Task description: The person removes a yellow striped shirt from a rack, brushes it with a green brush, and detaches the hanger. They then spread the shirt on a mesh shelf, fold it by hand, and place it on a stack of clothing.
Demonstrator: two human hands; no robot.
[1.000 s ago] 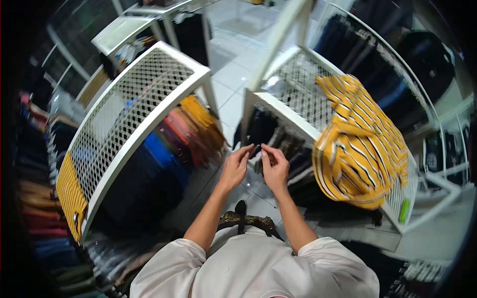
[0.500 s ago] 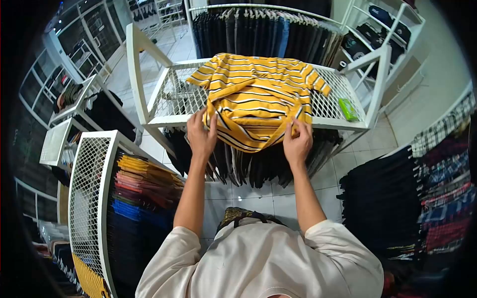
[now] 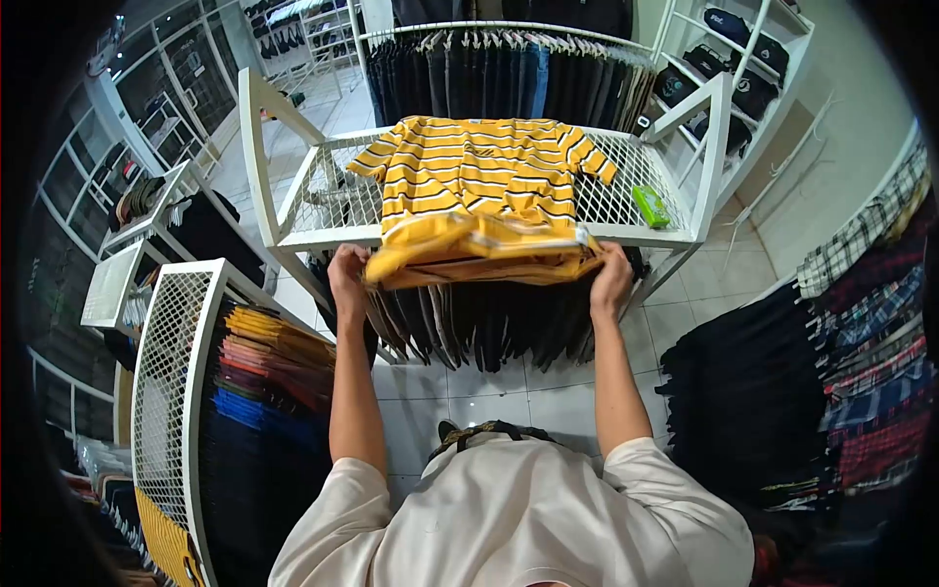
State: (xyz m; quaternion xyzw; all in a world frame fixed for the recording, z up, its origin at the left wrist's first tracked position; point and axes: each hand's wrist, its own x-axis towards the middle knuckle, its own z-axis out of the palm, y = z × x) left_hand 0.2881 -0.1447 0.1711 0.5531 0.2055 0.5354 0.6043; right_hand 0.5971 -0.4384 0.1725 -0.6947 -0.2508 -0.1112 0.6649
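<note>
A yellow T-shirt with black and white stripes lies spread over the white mesh rack top, its sleeves out to both sides and its collar at the far edge. My left hand grips the hem at the near left corner. At the near right corner, my right hand holds the hem too. Between my hands the lower part of the shirt is lifted, blurred by motion, and hangs past the rack's front bar. Right of the shirt rests a small green packet on the mesh.
Dark trousers hang under the rack top. Behind it stands a rail of jeans. Folded or hung coloured shirts fill a rack at left; plaid shirts hang at right. Bags and caps sit on back right shelves.
My hands have spread apart and taken the hem corners. The shirt's lower part, bunched before, is now pulled wide and raised, and its upper part lies flatter.
</note>
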